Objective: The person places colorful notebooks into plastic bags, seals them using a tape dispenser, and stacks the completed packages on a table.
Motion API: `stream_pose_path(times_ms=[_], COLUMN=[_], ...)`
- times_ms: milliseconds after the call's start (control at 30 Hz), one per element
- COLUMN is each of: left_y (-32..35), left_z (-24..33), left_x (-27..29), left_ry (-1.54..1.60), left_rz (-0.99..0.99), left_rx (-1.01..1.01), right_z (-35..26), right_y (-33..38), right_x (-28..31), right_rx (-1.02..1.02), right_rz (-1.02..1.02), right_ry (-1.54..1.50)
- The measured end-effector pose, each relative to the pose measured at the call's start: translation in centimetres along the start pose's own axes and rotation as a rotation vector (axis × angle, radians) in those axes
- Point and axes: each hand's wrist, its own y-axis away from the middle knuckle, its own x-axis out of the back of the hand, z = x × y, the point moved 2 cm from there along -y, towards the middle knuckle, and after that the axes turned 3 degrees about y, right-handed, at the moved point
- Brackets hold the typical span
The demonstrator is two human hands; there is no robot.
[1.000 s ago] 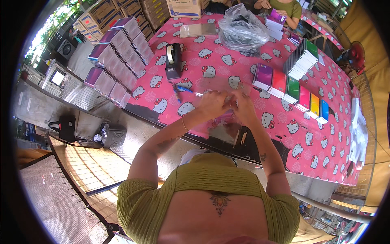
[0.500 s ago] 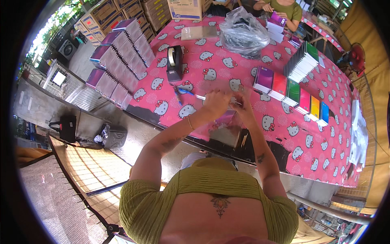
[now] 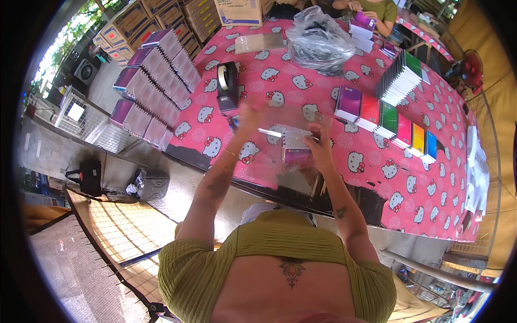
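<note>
My right hand grips a small purple notebook in a clear sleeve, held just above the pink cat-print tablecloth. My left hand is lifted to the left of the notebook and blurred by motion. Its fingers are apart and I see nothing in it. A thin pale strip runs from the sleeve toward that hand. A black tape dispenser stands on the table just beyond my left hand.
Stacks of wrapped notebooks line the table's left edge. A row of coloured notebooks lies to the right, with an upright stack behind it. A grey plastic bag, cardboard boxes and another person are at the far end.
Both hands were together on the notebook; my left hand has now let go and swung out to the left, toward the tape dispenser. My right hand still holds the notebook.
</note>
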Motion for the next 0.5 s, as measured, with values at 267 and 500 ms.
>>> stream_pose_path(times_ms=[267, 500], left_y=[-5.9, -1.4], left_z=[-5.2, -7.3], left_x=[8.5, 6.0], left_ry=[0.430, 0.712], left_rz=[0.123, 0.408], left_rx=[0.617, 0.470], right_z=[0.3, 0.3], right_y=[0.4, 0.5], right_x=[1.6, 1.6], right_rx=[-0.043, -0.024], right_rz=[0.093, 0.066], right_ry=[0.037, 0.055])
